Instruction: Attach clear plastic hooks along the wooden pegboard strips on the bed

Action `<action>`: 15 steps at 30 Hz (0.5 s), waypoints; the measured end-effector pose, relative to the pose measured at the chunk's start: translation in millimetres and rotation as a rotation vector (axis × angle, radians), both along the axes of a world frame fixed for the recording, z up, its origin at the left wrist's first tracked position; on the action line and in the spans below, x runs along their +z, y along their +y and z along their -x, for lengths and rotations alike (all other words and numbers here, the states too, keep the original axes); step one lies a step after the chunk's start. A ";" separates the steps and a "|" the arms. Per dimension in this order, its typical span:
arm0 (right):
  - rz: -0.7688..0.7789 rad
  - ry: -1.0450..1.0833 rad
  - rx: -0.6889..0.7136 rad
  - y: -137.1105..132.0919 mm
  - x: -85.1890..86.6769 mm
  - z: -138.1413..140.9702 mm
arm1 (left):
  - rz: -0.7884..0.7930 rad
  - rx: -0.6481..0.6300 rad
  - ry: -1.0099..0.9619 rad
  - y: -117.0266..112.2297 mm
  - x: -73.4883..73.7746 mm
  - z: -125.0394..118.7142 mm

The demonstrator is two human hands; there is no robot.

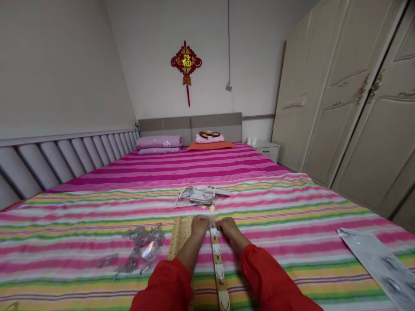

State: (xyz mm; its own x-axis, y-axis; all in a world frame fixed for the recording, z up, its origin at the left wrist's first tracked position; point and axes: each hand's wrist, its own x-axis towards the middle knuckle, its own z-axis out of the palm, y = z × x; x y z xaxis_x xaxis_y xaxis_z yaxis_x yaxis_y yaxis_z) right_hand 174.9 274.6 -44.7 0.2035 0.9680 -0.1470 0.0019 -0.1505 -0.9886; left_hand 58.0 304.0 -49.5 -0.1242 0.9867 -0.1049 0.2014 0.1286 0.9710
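A narrow wooden hook rail (218, 263) with several metal hooks lies lengthwise on the striped bedspread (292, 216). My left hand (200, 225) and my right hand (227, 225) are both closed at the rail's far end, fingers pinched together on it. Whatever small part sits between the fingertips is hidden. Two plain wooden strips (180, 235) lie just left of my left wrist. Both my arms wear red sleeves.
Crumpled clear plastic wrap with loose metal hooks (142, 248) lies to the left. A clear packet (199, 196) and small yellow bits (211, 208) lie beyond my hands. A printed sheet (379, 263) lies at right. Pillows (158, 143), a padded side rail, a nightstand and wardrobes surround the bed.
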 end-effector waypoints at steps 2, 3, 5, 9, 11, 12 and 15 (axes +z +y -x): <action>-0.003 -0.017 -0.013 2.0 -1.6 0.6 | 0.007 0.030 0.041 2.8 -3.2 -0.7; -0.007 -0.026 -0.018 2.9 -2.4 0.9 | 0.010 0.048 0.060 4.0 -4.4 -1.1; -0.015 -0.046 -0.027 4.9 -4.4 1.3 | 0.008 0.072 0.095 5.7 -6.6 -1.9; -0.023 -0.088 -0.047 9.0 -9.7 1.9 | -0.008 0.101 0.149 5.8 -10.3 -2.4; -0.025 -0.105 -0.055 10.7 -12.7 2.1 | -0.016 0.108 0.171 4.9 -11.6 -2.4; -0.027 -0.110 -0.058 11.4 -14.3 2.2 | -0.017 0.109 0.181 4.5 -12.1 -2.4; -0.030 -0.125 -0.061 14.0 -19.5 1.9 | -0.014 0.111 0.202 4.2 -13.2 -2.4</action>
